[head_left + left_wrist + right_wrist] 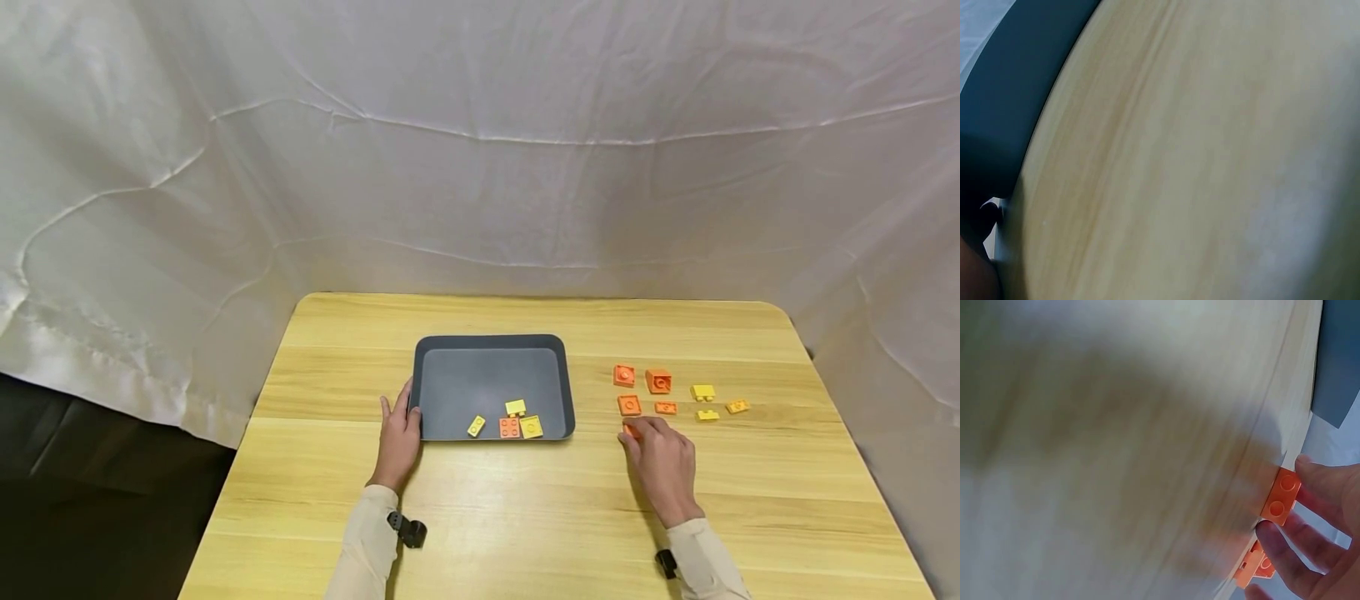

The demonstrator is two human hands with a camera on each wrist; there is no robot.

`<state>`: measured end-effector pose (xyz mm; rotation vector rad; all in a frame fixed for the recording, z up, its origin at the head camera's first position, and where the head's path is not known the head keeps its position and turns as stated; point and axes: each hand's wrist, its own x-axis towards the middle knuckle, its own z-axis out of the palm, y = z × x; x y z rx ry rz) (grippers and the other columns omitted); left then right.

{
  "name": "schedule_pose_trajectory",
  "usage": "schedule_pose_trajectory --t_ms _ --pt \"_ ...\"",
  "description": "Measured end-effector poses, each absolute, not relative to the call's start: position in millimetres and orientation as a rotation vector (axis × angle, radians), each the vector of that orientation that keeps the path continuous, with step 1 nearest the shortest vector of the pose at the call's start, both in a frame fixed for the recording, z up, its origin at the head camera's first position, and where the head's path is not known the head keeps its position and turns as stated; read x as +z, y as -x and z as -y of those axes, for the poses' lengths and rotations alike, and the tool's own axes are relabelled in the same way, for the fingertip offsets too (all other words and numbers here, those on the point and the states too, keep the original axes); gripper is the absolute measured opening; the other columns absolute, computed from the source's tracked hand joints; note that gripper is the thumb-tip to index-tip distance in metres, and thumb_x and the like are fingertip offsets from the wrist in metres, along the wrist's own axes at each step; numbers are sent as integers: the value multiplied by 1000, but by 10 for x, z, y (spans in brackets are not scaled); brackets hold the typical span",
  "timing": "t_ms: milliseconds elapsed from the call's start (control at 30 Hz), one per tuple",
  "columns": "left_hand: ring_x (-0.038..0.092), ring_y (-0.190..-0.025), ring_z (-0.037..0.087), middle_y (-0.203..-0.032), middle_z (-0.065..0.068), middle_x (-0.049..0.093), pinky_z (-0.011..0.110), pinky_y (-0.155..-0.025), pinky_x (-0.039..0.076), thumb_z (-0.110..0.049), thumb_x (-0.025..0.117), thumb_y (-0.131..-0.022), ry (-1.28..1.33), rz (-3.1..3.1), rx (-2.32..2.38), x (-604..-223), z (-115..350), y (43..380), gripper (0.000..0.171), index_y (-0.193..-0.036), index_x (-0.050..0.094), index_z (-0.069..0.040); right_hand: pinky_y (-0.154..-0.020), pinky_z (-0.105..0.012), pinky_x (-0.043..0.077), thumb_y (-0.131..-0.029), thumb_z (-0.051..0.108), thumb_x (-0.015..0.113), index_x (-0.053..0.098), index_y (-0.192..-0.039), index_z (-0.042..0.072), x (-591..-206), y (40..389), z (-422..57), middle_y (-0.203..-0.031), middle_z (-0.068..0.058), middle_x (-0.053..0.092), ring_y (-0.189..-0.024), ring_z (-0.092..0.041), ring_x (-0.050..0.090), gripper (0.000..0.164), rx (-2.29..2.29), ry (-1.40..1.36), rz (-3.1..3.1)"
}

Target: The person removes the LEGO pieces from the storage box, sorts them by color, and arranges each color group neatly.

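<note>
One orange brick [1282, 495] is pinched in the right hand [663, 467], to the right of the grey tray [487, 375].
Thumb and fingertips grip the brick at about the level of the tray's near edge, while the left hand [398, 442], fingers extended, touches the tray's left side; inside the tray, toward its near edge, lie a two-stud yellow brick [476, 426], a four-stud orange brick [509, 427], a square yellow brick [532, 427] just beside that, and a small yellow brick [515, 407] behind them; on the wooden table [525, 517], right of the tray, are four loose orange bricks [629, 406] and, farther right, three loose yellow bricks [703, 391]; fingers mostly hide the gripped brick from the head camera, the left wrist view catches only a dark sliver of hand, and both sleeves [366, 533] are cut off at the bottom.
</note>
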<state>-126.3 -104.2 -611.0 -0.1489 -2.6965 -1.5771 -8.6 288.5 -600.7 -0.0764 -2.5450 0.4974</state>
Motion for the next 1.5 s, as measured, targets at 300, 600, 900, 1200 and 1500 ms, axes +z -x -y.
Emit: schedule_pose_trajectory --t_ms 300,600,900,1200,1500 --pt "6 -157 43 -160 16 43 58 -128 -2 -9 45 -108 152 2700 -1578 -6112 1044 1257 54 -162 38 -8 -66 -66 56 -76 8 92 80 -102 2 -6007 87 -2890 -97 -21 75 -77 -40 72 29 510 63 2534" --pt "5 -157 44 -160 16 43 59 -128 -1 -9 45 -108 143 2694 -1576 -6116 1040 1258 54 -161 39 -7 -62 -65 56 -75 9 93 78 -104 0 -5976 85 -2913 -101 -24 74 -72 -40 70 34 513 48 2497" --pt "-2 -156 46 -161 17 41 64 -126 2 -9 46 -108 131 2699 -1593 -6122 1038 1248 54 -161 38 -8 -77 -70 54 -74 10 93 71 -121 -4 -5952 89 -2905 -119 -33 67 -96 -53 67 53 531 47 2485" --pt "-5 -155 47 -162 17 40 68 -124 3 -10 45 -108 115 2716 -1599 -6101 1034 1237 55 -162 38 -9 -82 -71 53 -75 10 93 64 -134 -5 -5895 120 -2900 -127 -36 63 -101 -55 65 67 551 22 2478" --pt "-3 -156 44 -162 16 41 64 -126 3 -11 45 -109 115 2718 -1595 -6092 1032 1246 54 -162 37 -9 -88 -71 51 -77 11 92 63 -135 -6 -5837 176 -2852 -129 -35 62 -107 -54 64 68 585 18 2485"
